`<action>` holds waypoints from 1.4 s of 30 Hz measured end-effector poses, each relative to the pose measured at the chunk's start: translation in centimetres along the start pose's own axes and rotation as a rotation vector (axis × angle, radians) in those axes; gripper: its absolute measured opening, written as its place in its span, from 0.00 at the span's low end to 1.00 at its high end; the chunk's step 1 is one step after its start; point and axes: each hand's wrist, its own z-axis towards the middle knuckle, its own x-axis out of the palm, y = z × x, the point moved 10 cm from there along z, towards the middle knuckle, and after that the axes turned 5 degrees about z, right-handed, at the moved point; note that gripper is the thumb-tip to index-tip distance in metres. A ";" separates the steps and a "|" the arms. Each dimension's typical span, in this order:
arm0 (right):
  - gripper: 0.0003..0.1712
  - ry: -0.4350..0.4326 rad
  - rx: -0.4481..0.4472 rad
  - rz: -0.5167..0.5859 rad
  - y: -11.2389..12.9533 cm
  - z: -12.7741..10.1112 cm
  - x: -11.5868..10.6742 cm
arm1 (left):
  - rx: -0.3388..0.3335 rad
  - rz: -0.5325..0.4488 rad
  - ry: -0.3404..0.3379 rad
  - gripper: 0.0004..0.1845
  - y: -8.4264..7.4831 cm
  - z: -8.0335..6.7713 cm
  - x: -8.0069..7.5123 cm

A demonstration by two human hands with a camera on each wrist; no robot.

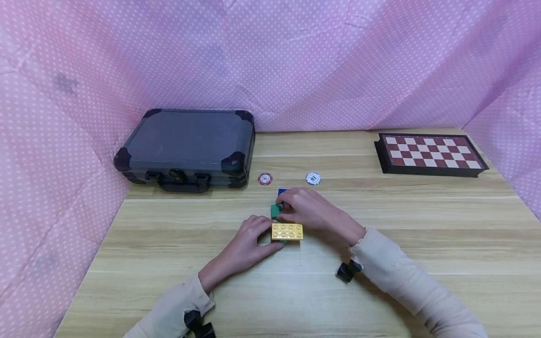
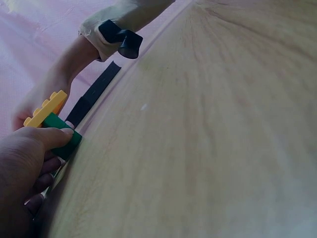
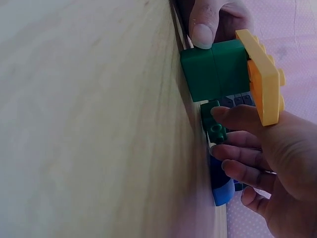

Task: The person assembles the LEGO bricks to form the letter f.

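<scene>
While clamping green blocks in left hand, pinching small brick ahead in right hand, expect lightness, stiffness; grip sides.

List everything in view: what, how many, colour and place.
Table: 1, pale wood, underneath
Dotted cloth: at least 1, pink, around table
Case: 1, grey and black, back left
Chequered board: 1, red and white, back right
Chips: 2, red and white, right of case
Yellow brick: 1, yellow, table centre
Green bricks: at least 2, green, beneath yellow and beyond
Blue brick: at least 1, blue, beyond green
Wrist devices: 2, black, at wrists
Sleeves: 2, beige, lower edge
Left hand: 1, bare, gripping nearer green brick
Right hand: 1, bare, at farther green brick
</scene>
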 end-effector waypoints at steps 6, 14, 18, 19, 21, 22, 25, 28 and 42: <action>0.17 -0.005 -0.010 0.034 -0.1 -0.2 -0.2 | 0.021 0.012 -0.013 0.21 -0.1 0.0 -0.1; 0.18 -0.044 -0.026 0.085 0.0 -0.8 -0.9 | 0.028 0.014 -0.021 0.21 -0.1 0.0 -0.1; 0.17 -0.054 -0.009 0.107 -0.3 -1.3 -1.3 | 0.020 0.006 -0.020 0.20 0.0 0.0 -0.1; 0.17 -0.058 -0.006 0.117 -0.3 -1.4 -1.4 | 0.016 0.005 -0.018 0.20 0.0 0.0 -0.1; 0.17 -0.067 -0.005 0.141 -0.4 -1.6 -1.6 | 0.009 0.003 -0.014 0.20 0.0 0.0 -0.1; 0.17 -0.072 -0.003 0.153 -0.5 -1.8 -1.6 | 0.006 0.003 -0.012 0.20 0.0 0.0 0.0; 0.17 -0.093 -0.003 0.189 -0.6 -2.1 -2.0 | 0.002 0.006 -0.011 0.20 0.0 0.0 0.0; 0.17 -0.111 -0.005 0.205 -0.6 -2.4 -2.3 | 0.004 0.010 -0.012 0.20 0.0 0.0 0.0; 0.17 -0.213 -0.068 0.235 -0.1 -3.7 -3.4 | 0.006 0.020 -0.015 0.19 -0.1 0.0 -0.1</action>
